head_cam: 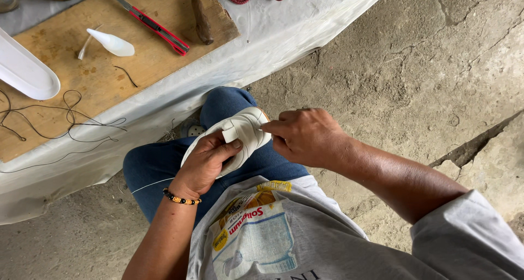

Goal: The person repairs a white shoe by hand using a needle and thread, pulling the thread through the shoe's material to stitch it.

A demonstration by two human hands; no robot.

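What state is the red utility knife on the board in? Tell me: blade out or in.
Out: the knife lies flat on the board, a grey blade showing beyond its red body.

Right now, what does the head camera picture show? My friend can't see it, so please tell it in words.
Two hands, the left hand and the right hand, hold a white shoe sole over the person's lap. Beside them, a wooden board holds a red knife, a small white bottle and black thread.

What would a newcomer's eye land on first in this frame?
Centre frame, the left hand and right hand grip a white leather sandal sole with straps above blue-jeaned knees. Upper left, a wooden board holds a red utility knife, a white glue bottle and loose black thread.
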